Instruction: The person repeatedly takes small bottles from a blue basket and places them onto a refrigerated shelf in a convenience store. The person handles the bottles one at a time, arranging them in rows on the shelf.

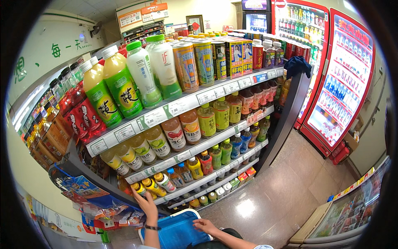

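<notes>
My left hand reaches to the left end of a lower drink shelf, its fingers spread beside a yellow-capped bottle. I cannot tell whether the fingertips touch it. More yellow-labelled bottles and a white-labelled bottle stand to its right. A dark band circles my left wrist. Over the right side of a blue plastic basket with a pale rim is my right hand, fingers loosely bent and holding nothing visible. The basket sits low in front of the shelving, and my left forearm crosses its left side.
Tiered shelving of bottled and canned drinks fills the middle. Hanging snack packets crowd the left end. A dark blue cloth drapes the right shelf post. Red-framed drink coolers stand behind the tiled floor; a chest freezer is at lower right.
</notes>
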`<action>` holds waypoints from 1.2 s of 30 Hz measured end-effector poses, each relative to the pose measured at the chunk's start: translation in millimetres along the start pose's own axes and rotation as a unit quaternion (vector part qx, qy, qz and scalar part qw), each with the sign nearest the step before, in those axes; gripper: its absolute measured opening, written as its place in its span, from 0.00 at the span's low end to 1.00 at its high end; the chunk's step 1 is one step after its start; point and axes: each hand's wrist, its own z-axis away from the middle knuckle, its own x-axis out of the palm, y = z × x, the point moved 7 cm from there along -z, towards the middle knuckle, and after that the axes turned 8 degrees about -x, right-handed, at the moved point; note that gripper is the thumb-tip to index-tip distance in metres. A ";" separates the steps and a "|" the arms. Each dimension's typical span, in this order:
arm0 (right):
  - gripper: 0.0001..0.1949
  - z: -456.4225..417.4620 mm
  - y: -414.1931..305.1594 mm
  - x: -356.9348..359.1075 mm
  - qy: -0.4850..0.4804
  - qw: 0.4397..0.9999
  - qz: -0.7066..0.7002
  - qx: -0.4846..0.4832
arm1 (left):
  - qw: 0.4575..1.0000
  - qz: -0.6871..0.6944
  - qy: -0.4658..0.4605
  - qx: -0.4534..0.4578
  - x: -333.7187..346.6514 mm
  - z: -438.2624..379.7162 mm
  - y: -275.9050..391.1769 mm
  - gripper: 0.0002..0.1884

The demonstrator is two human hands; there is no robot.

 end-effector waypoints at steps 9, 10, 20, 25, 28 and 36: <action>0.19 0.3 59.4 -49.7 0.019 0.992 0.122 -0.030 | 0.904 -0.195 -0.367 -0.105 39.7 267.6 -154.0 0.36; 0.19 -2.6 72.2 -53.8 0.010 0.987 0.151 -0.046 | 0.888 -0.215 -0.393 -0.101 38.5 296.6 -188.1 0.30; 0.19 30.7 93.3 -60.5 -0.076 0.938 0.338 -0.008 | 0.811 -0.260 -0.485 -0.198 1.3 378.6 -199.7 0.33; 0.17 41.5 100.9 -61.2 -0.083 0.948 0.306 0.012 | 0.844 -0.219 -0.455 -0.182 -1.1 380.7 -188.6 0.32; 0.17 38.3 124.5 -71.3 -0.052 0.953 0.298 0.022 | 0.838 -0.221 -0.458 -0.197 -3.1 380.5 -184.5 0.29; 0.19 90.1 118.3 -38.8 -0.049 0.972 0.209 0.097 | 0.879 0.064 -0.387 -0.272 -43.5 311.8 -24.8 0.11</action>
